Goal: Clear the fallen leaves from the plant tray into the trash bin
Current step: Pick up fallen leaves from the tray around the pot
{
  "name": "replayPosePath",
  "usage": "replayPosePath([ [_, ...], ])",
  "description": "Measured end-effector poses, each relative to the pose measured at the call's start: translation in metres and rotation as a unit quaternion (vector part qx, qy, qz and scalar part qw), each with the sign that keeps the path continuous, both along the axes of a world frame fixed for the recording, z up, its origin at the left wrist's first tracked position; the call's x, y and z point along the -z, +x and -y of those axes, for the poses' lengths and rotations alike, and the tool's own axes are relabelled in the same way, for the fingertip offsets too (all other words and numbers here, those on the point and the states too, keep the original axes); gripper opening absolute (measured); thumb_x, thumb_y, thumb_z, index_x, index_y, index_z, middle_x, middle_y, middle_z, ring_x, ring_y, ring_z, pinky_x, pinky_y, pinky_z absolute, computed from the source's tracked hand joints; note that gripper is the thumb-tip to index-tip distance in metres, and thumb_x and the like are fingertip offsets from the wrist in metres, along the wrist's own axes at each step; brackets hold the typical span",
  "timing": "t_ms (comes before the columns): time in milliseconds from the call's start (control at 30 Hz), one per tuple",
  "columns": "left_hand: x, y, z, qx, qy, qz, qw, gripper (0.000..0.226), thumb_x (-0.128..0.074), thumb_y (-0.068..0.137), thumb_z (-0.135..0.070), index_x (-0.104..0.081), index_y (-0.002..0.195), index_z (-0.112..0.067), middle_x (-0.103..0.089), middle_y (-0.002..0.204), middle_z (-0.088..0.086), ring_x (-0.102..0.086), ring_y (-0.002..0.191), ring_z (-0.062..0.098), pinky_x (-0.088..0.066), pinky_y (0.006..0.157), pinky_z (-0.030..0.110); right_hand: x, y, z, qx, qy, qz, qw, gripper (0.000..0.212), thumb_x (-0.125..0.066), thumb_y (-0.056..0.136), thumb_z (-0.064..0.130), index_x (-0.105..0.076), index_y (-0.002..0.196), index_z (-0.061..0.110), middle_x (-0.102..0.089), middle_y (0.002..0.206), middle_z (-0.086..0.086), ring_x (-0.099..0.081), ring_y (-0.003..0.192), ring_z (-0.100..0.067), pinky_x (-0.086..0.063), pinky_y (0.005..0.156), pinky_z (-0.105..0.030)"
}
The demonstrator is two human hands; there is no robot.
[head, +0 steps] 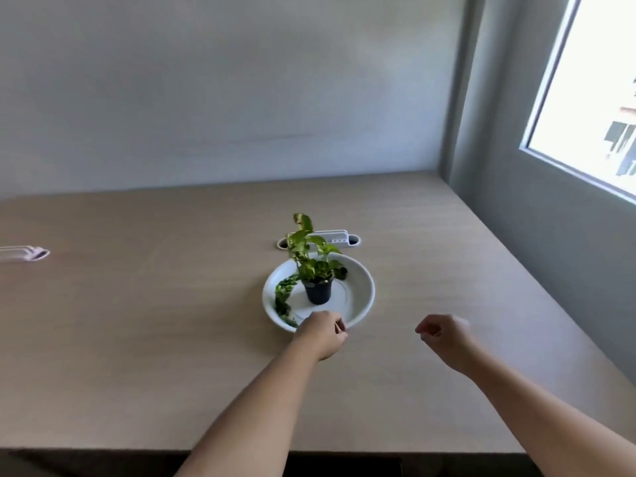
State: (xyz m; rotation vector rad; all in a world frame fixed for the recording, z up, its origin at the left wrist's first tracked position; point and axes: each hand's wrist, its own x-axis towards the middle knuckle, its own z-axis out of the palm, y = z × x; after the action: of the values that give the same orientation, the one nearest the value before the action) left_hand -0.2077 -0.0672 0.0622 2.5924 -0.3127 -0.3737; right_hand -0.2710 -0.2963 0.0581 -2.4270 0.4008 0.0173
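A white round plant tray (pixel 361 290) sits on the wooden table, holding a small black pot (pixel 318 292) with a green plant (pixel 306 253). Fallen green leaves (pixel 284 297) lie along the tray's left inner side, and a dark leaf (pixel 341 271) lies behind the pot. My left hand (pixel 321 333) is at the tray's near rim with fingers curled; whether it pinches the rim or a leaf is unclear. My right hand (pixel 445 337) hovers to the right of the tray, fingers loosely curled, holding nothing. No trash bin is in view.
A white cable-port cover (pixel 335 237) sits in the table just behind the tray. A white object (pixel 24 253) lies at the far left edge. A wall runs behind the table, and a window (pixel 599 98) is on the right.
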Motion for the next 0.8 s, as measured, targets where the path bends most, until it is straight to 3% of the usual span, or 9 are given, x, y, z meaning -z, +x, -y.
replayPosePath([
  [200, 0.012, 0.065, -0.113, -0.037, 0.007, -0.003, 0.999, 0.019, -0.056, 0.086, -0.012, -0.069, 0.101, -0.009, -0.070, 0.106, 0.008, -0.063, 0.099, 0.024, -0.036, 0.070, 0.016, 0.016, 0.080, -0.103, -0.072, -0.025, -0.036, 0.996, 0.022, -0.054, 0.081, 0.012, -0.072, 0.090, 0.020, -0.072, 0.094, -0.003, -0.064, 0.088, -0.022, -0.050, 0.075, -0.029],
  [333, 0.028, 0.109, -0.134, -0.025, 0.019, 0.001, 1.000, 0.018, -0.058, 0.084, -0.016, -0.070, 0.098, -0.014, -0.070, 0.106, 0.007, -0.064, 0.096, 0.023, -0.043, 0.075, 0.021, 0.029, 0.115, -0.136, -0.062, -0.025, -0.064, 0.996, 0.024, -0.053, 0.084, 0.011, -0.069, 0.099, 0.018, -0.068, 0.105, -0.003, -0.060, 0.088, -0.019, -0.049, 0.075, -0.027],
  [467, 0.043, 0.134, -0.116, 0.025, 0.036, -0.020, 0.999, 0.022, -0.064, 0.084, -0.020, -0.068, 0.104, -0.010, -0.068, 0.107, 0.009, -0.063, 0.101, 0.028, -0.048, 0.084, 0.029, 0.046, 0.133, -0.147, -0.072, -0.060, -0.093, 0.991, 0.025, -0.058, 0.086, 0.024, -0.063, 0.111, 0.021, -0.060, 0.117, -0.006, -0.057, 0.102, -0.022, -0.049, 0.084, -0.033],
  [600, 0.065, 0.151, -0.092, 0.104, 0.130, -0.048, 0.985, 0.034, -0.068, 0.083, -0.036, -0.062, 0.111, -0.019, -0.063, 0.115, 0.005, -0.057, 0.109, 0.028, -0.041, 0.098, 0.036, 0.062, 0.149, -0.160, -0.069, -0.100, -0.126, 0.985, 0.033, -0.060, 0.084, 0.041, -0.057, 0.113, 0.024, -0.057, 0.116, -0.005, -0.059, 0.101, -0.024, -0.048, 0.077, -0.033],
  [700, 0.081, 0.159, -0.084, 0.130, 0.187, -0.048, 0.973, 0.032, -0.067, 0.082, -0.043, -0.062, 0.108, -0.024, -0.063, 0.113, 0.002, -0.057, 0.107, 0.026, -0.037, 0.095, 0.036, 0.075, 0.161, -0.175, -0.079, -0.134, -0.150, 0.976, 0.039, -0.060, 0.082, 0.048, -0.054, 0.110, 0.021, -0.057, 0.110, -0.005, -0.059, 0.095, -0.026, -0.044, 0.067, -0.031],
  [800, 0.088, 0.164, -0.083, 0.126, 0.199, -0.045, 0.971, 0.020, -0.064, 0.085, -0.035, -0.064, 0.101, -0.024, -0.066, 0.107, 0.001, -0.058, 0.104, 0.024, -0.036, 0.093, 0.035, 0.085, 0.169, -0.184, -0.082, -0.172, -0.156, 0.969, 0.042, -0.062, 0.078, 0.050, -0.054, 0.104, 0.018, -0.054, 0.104, -0.007, -0.058, 0.092, -0.029, -0.046, 0.069, -0.033],
])
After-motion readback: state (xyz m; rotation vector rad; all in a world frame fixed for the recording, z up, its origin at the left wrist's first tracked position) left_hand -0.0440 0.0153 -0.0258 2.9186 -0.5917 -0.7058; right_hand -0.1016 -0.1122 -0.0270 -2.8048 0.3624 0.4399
